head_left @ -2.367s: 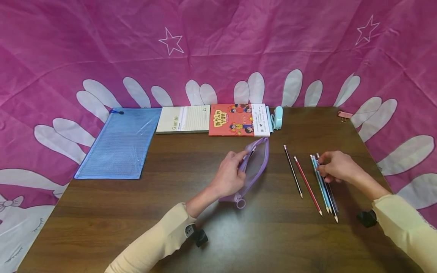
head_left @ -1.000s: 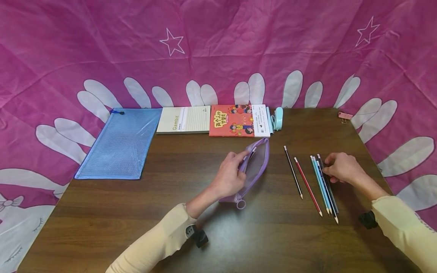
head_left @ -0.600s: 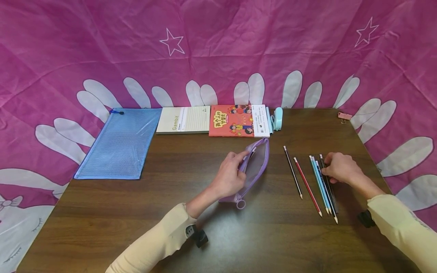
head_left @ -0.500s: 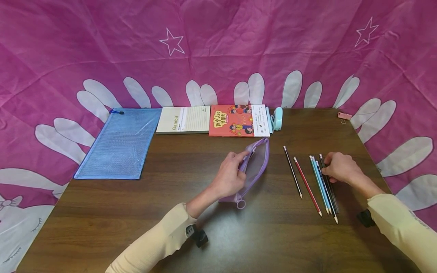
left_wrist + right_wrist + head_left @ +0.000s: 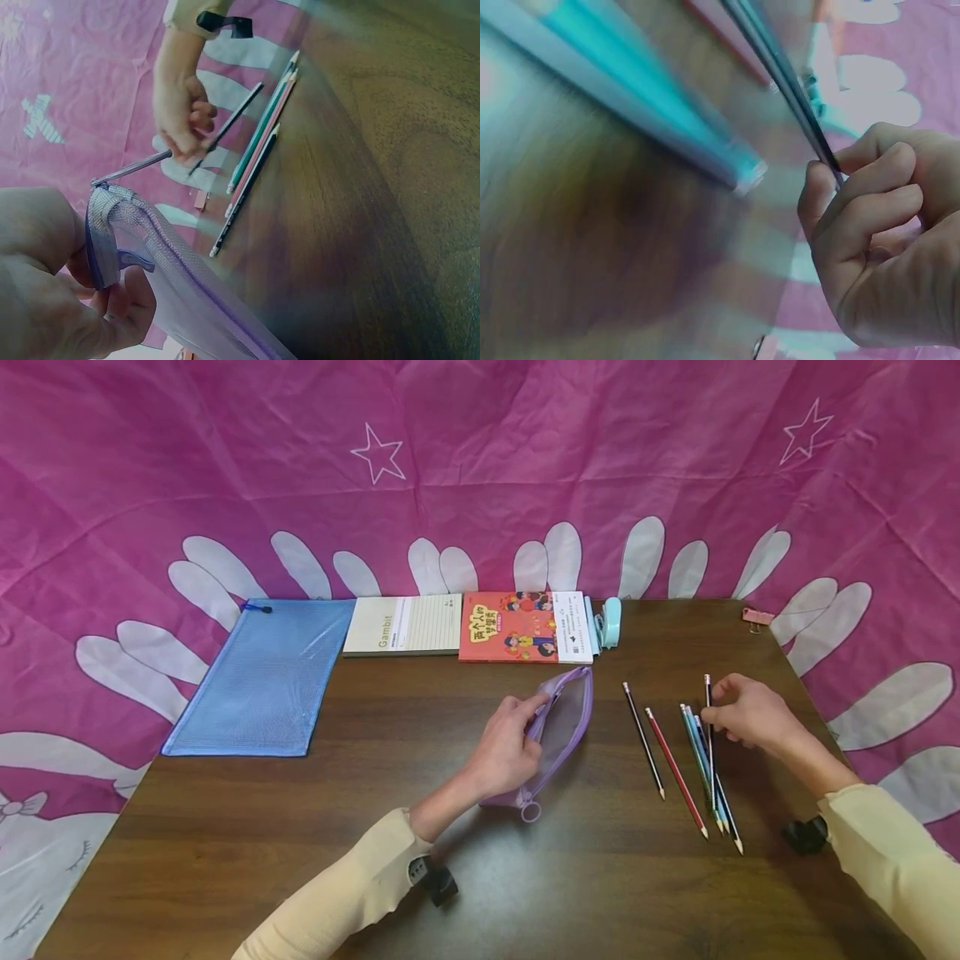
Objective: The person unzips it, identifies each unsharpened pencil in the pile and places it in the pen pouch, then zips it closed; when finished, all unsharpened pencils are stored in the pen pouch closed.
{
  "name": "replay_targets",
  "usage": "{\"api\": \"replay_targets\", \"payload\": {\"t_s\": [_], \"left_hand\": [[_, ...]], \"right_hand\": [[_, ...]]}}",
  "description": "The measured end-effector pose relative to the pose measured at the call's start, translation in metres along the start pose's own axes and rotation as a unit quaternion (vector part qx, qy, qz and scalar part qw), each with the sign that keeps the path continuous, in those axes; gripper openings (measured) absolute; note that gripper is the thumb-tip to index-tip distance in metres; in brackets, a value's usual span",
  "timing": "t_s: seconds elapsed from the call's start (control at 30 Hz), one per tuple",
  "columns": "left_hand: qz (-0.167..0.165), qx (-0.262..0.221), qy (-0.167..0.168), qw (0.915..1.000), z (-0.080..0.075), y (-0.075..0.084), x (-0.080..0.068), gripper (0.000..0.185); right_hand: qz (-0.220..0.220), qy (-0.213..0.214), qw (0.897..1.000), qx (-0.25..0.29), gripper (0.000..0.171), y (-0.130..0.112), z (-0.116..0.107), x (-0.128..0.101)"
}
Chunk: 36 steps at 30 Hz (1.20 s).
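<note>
Purple mesh pencil pouch (image 5: 564, 727) is taken as the landmark, lying near the middle of the dark wooden surface (image 5: 300, 827). Its mouth edge is gripped by the left hand (image 5: 504, 745), fingers curled round the fabric; the zip side is held raised, as seen from the left wrist.

To the right of the pouch, well apart from it, a dark pencil (image 5: 708, 727) is pinched between thumb and curled fingers of the right hand (image 5: 750, 714). The pencil is lifted off the surface, eraser end up and away from the person, point down toward the others.

Still lying on the surface between pouch and right hand: a black pencil (image 5: 643, 739), a red pencil (image 5: 675, 770), then blue pencils (image 5: 697, 752) bunched just under the held one.

Behind the pouch, along the far edge: a red booklet (image 5: 525, 627), a Gambit notepad (image 5: 403, 624), a pale blue stapler (image 5: 611, 618). Far left of the pouch, a blue mesh folder (image 5: 262, 672). Pink cloth (image 5: 480, 468) is seen as backdrop.
</note>
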<state>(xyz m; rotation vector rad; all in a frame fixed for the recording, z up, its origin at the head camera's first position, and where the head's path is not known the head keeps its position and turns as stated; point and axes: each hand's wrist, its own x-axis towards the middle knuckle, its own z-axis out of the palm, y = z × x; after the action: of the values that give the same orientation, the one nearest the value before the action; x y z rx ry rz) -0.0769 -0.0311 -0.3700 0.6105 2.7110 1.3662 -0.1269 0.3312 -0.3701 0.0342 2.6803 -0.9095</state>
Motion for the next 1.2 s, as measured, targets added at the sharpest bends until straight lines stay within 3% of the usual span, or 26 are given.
{"api": "replay_targets", "payload": {"t_s": [0.13,0.23,0.57,0.87,1.0,1.2], "left_hand": [[0.007,0.001,0.009,0.9999,0.000,-0.001,0.000,0.068],[0.009,0.000,0.011,0.9999,0.000,-0.001,-0.001,0.067],[0.011,-0.002,0.009,0.9999,0.000,-0.002,-0.001,0.069],[0.023,0.005,0.015,0.9996,0.002,-0.003,0.001,0.067],[0.027,0.008,0.014,0.9995,0.003,-0.003,0.001,0.067],[0.026,0.009,0.013,0.9995,0.004,-0.003,0.002,0.068]], "right_hand": [[0.000,0.000,0.997,0.081,0.044,-0.020,0.002,-0.004],[-0.004,-0.007,0.987,0.158,0.045,-0.035,0.007,-0.006],[-0.024,0.000,0.933,0.358,0.028,-0.082,0.029,-0.012],[-0.027,0.059,0.892,0.446,0.032,-0.122,0.058,-0.015],[-0.034,0.073,0.888,0.453,0.034,-0.132,0.071,-0.013],[-0.036,0.086,0.898,0.431,0.040,-0.138,0.089,-0.011]]}}
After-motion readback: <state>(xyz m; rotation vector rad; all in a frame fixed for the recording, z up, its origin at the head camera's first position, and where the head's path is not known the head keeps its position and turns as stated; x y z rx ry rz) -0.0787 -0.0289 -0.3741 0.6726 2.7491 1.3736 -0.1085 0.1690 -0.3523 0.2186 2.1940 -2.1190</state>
